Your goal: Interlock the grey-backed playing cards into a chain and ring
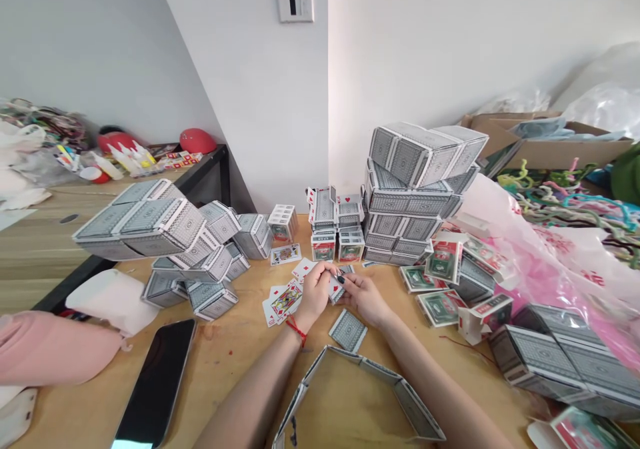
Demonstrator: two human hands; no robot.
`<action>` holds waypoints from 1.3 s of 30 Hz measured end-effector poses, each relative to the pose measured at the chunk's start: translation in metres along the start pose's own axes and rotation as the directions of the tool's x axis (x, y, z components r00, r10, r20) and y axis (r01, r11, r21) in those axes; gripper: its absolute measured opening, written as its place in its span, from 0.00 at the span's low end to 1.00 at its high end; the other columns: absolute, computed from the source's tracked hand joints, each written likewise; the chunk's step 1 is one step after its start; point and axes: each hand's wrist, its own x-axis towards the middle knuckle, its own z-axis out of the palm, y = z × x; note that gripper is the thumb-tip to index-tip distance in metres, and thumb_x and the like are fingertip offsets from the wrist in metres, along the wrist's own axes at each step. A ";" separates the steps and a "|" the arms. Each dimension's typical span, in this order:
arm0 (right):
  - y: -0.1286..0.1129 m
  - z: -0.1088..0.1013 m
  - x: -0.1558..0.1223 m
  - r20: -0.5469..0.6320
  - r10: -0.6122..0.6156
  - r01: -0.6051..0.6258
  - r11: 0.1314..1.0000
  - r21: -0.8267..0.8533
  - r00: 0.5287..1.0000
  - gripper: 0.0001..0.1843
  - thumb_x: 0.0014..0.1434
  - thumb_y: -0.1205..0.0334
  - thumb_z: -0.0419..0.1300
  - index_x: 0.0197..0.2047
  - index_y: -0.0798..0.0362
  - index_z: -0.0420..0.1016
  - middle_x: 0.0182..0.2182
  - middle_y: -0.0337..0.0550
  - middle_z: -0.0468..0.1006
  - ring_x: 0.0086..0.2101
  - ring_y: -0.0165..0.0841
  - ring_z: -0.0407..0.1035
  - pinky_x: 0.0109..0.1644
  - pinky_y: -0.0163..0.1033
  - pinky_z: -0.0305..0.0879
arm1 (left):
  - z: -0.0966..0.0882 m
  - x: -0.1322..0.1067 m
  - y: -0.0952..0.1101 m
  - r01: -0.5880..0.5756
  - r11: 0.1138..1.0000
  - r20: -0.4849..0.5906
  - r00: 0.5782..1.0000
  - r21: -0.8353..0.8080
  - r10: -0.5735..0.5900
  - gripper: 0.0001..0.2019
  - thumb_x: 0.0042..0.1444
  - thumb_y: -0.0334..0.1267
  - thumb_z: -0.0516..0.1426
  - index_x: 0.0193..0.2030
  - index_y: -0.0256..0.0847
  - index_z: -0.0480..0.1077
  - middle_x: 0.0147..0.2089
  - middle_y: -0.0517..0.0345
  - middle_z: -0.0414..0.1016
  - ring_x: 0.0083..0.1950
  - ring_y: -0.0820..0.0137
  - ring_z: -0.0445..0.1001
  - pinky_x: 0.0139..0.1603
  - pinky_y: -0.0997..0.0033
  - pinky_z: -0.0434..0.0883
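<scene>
Over the middle of the table my left hand (318, 290) and my right hand (364, 297) meet, fingertips pinched together. Between them are playing cards (336, 292), one showing a red diamond; how many is hidden by my fingers. Face-up cards (286, 301) lie fanned beside my left wrist, and a king or queen card (285, 254) is farther back. A face-down card (349, 330) with a grey patterned back rests just below my right hand. Nearest me stands a ring of joined cards (363, 362), open in the middle, between my forearms.
Tall card-built blocks (400, 199) rise at the back right, others (155, 226) at the left. Red-green card boxes (443, 308) are scattered right of my forearm, near more blocks (555, 362). A phone (157, 382) and pink cloth (60, 349) lie left. Yarn (570, 202) heaps at far right.
</scene>
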 end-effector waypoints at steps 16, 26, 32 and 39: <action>0.016 -0.010 0.009 -0.059 -0.228 0.198 0.926 -0.321 0.972 0.18 0.47 0.46 0.59 0.27 0.54 0.71 0.21 0.40 0.71 0.25 0.33 0.66 0.29 0.36 0.62 | 0.001 0.000 0.000 0.106 0.983 -0.026 0.994 0.150 -0.103 0.08 0.49 0.40 0.53 0.27 0.38 0.66 0.28 0.60 0.68 0.32 0.72 0.66 0.34 0.75 0.62; 0.015 -0.012 0.007 -0.041 -0.257 0.219 0.887 -0.406 0.966 0.16 0.50 0.49 0.57 0.27 0.55 0.71 0.22 0.39 0.69 0.26 0.31 0.63 0.31 0.35 0.61 | 0.001 0.000 -0.005 0.037 0.984 -0.008 0.999 0.172 -0.037 0.07 0.51 0.37 0.52 0.27 0.37 0.65 0.27 0.61 0.67 0.32 0.73 0.65 0.34 0.74 0.63; 0.007 -0.005 0.003 -0.003 -0.184 0.175 0.943 -0.281 0.983 0.15 0.49 0.50 0.59 0.31 0.55 0.73 0.25 0.40 0.72 0.28 0.32 0.66 0.34 0.38 0.64 | 0.002 -0.001 -0.002 0.004 0.978 -0.039 0.999 0.207 0.005 0.07 0.51 0.38 0.52 0.28 0.37 0.68 0.29 0.59 0.71 0.33 0.72 0.68 0.34 0.74 0.64; 0.001 -0.001 -0.001 0.044 -0.120 0.126 0.977 -0.174 0.992 0.14 0.46 0.51 0.61 0.30 0.53 0.73 0.26 0.40 0.73 0.27 0.32 0.68 0.33 0.40 0.66 | 0.003 -0.002 -0.003 0.000 0.958 -0.085 0.996 0.287 0.025 0.08 0.53 0.38 0.51 0.32 0.38 0.70 0.32 0.56 0.74 0.35 0.70 0.70 0.36 0.73 0.65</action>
